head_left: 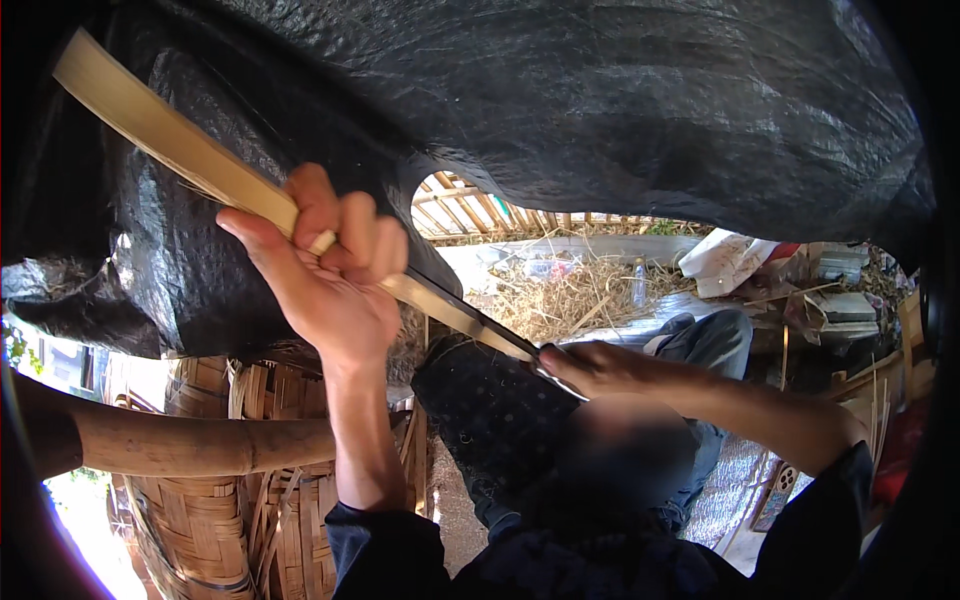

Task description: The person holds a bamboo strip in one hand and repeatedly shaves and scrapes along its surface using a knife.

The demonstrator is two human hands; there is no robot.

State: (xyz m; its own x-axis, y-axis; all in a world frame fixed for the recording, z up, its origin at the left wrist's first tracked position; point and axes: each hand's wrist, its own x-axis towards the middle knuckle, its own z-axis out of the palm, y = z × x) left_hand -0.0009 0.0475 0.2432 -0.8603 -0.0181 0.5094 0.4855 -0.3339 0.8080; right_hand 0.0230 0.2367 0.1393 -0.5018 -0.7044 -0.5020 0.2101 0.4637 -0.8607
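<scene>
- Black plastic sheet [600, 100] is the largest thing here; it hangs over the whole upper part of the view like a roof.
- Woven bamboo baskets [215, 510] stand at the lower left, behind a thick bamboo pole [190, 445] that lies almost level.
- Dry straw [560, 290] and some litter lie on the ground further away, under the edge of the sheet.
- The bamboo strip [170, 140] is long, flat and pale. Its long axis runs on a diagonal: one end points to the upper left corner, the other end comes down to the right, toward the knife.
- The left hand [325, 265] holds the strip near its lower end. The fingers are curled around it and pressed together, with the thumb stretched along the underside.
- The right hand [590, 365] is closed on the handle of the knife [470, 320]. The blade lies in the same line as the strip and seems to enter its end, just below the left hand.
- My judgement: the step in hand is splitting the strip along its length. The next move calls for a steady push of the blade along the grain, while the left hand keeps the strip straight so the split does not run to one side.
</scene>
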